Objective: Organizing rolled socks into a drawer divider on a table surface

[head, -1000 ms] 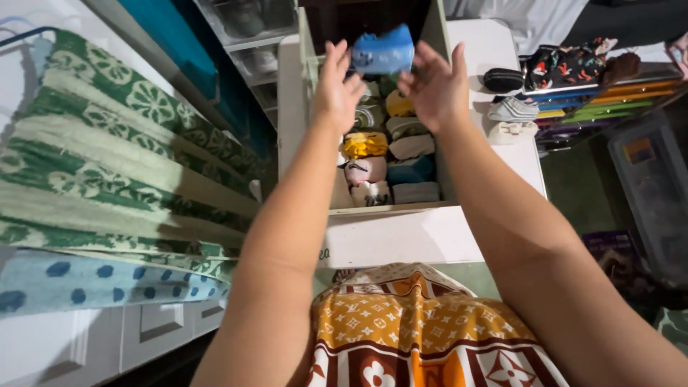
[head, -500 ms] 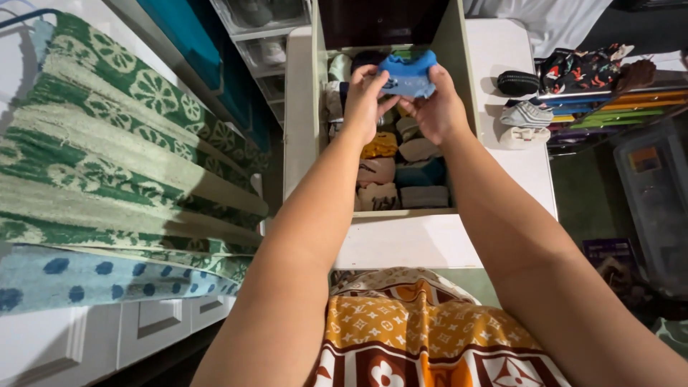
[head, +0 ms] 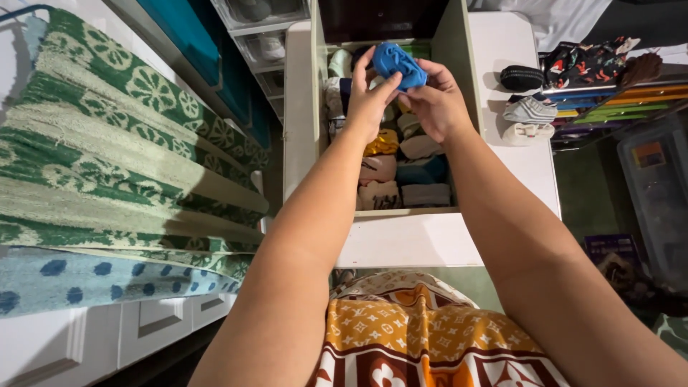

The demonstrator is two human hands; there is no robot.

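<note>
both my hands pinch a blue rolled sock bundle [head: 398, 63] above the far end of the open white drawer [head: 301, 122]. my left hand [head: 369, 100] grips its near-left side, my right hand [head: 433, 104] curls fingers over its right. rows of folded socks [head: 401, 168] fill the drawer beneath.

White cabinet [head: 516, 165], green floor [head: 580, 193], perhaps carpet.
</note>
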